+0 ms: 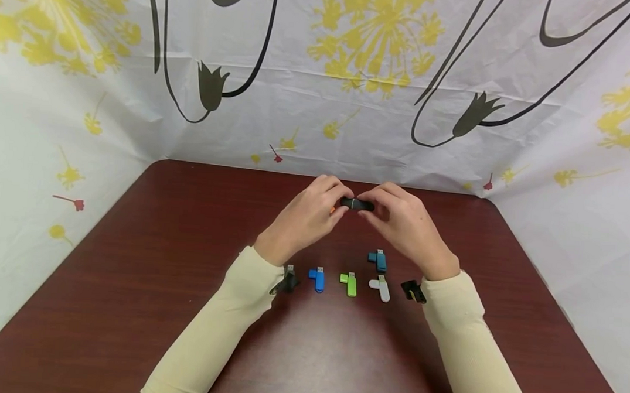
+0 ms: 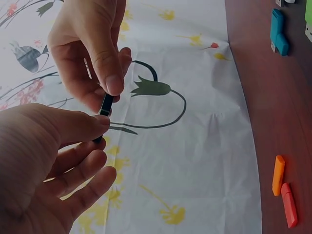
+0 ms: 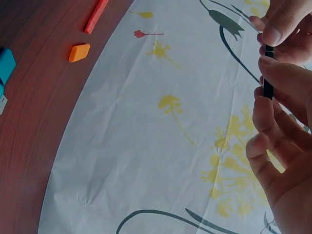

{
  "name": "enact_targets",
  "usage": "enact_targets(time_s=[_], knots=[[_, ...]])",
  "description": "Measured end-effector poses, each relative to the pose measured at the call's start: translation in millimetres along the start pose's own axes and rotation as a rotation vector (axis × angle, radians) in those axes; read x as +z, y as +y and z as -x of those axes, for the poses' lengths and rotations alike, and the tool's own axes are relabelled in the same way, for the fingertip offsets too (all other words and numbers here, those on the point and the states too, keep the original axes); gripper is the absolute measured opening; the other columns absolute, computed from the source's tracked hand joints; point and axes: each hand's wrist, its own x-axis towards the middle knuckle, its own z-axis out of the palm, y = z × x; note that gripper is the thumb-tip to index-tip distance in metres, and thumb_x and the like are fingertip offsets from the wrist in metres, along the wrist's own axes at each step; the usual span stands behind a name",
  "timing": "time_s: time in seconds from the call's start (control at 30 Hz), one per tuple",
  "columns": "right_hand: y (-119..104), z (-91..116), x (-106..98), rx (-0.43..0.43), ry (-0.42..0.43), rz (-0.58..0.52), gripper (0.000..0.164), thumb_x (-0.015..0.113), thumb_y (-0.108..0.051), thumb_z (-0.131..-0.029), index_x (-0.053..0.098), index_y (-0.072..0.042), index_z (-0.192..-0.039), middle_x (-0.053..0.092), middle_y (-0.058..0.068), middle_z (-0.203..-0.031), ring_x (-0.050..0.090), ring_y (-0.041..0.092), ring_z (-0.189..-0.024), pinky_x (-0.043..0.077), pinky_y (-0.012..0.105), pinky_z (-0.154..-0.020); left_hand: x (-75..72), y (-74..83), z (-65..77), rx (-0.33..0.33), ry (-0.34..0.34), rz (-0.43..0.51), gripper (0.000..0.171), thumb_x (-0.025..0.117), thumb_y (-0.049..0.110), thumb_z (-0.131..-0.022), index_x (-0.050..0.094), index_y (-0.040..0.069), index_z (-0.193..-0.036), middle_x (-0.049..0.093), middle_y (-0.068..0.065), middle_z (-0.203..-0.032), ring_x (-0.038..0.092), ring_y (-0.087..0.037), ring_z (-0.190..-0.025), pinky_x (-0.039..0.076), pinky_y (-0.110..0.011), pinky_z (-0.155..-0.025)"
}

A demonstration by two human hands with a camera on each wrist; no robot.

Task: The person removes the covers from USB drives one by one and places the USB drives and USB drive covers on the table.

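Note:
Above the far part of the table, my left hand (image 1: 310, 214) and right hand (image 1: 404, 227) hold a slim black USB stick (image 1: 358, 204) between them. Its left end is pinched by the left thumb and fingers, its right end by the right thumb and fingers. A thin light line crosses the stick (image 2: 105, 104) between the two grips, like a cap joint. Fingers hide both ends. Behind the left hand lie an orange stick (image 2: 278, 175) and a red stick (image 2: 289, 205), mostly hidden in the head view.
Nearer on the dark red table (image 1: 132, 282) lie USB sticks with bare metal plugs: blue (image 1: 319, 280), green (image 1: 351, 285), white (image 1: 382, 289) and teal (image 1: 380, 261). Another plug (image 1: 290, 269) shows beside the left cuff. A patterned cloth (image 1: 297, 119) hangs behind the table.

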Motion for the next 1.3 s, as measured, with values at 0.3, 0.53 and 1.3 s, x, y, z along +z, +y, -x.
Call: enact_targets(time_s=[0.3, 0.53, 1.3], knots=[[-1.4, -0.1, -1.4, -0.036, 0.037, 0.017, 0.026, 0.088, -0.002, -0.088, 0.081, -0.006, -0.113, 0.072, 0.007, -0.103, 0.061, 0.016, -0.079, 0.056, 0.035, -0.069, -1.3, 3.6, 0.9, -0.008, 0.019, -0.006, 0.021, 0.079, 0.014, -0.101, 0.077, 0.003, -0.118, 0.069, -0.010, -0.113, 0.063, -0.023, -0.104, 0.060, -0.026, -0.086], [1.2, -0.4, -0.1, -0.053, 0.041, 0.016, 0.027, 0.089, -0.003, -0.088, 0.081, -0.007, -0.114, 0.071, 0.008, -0.102, 0.062, 0.016, -0.078, 0.057, 0.034, -0.067, -1.7, 0.8, 0.7, 0.007, 0.041, -0.014, 0.019, 0.081, 0.013, -0.099, 0.080, 0.003, -0.115, 0.070, -0.009, -0.109, 0.063, -0.022, -0.100, 0.060, -0.026, -0.084], [16.4, 2.9, -12.4, 0.038, 0.082, 0.036, 0.025, 0.087, -0.002, -0.090, 0.080, -0.005, -0.113, 0.065, 0.005, -0.094, 0.055, 0.013, -0.078, 0.041, 0.021, -0.068, -21.1, -14.6, 3.8, -0.096, 0.065, 0.022, 0.023, 0.080, 0.011, -0.099, 0.079, 0.001, -0.120, 0.072, -0.012, -0.115, 0.065, -0.026, -0.108, 0.062, -0.031, -0.088]])
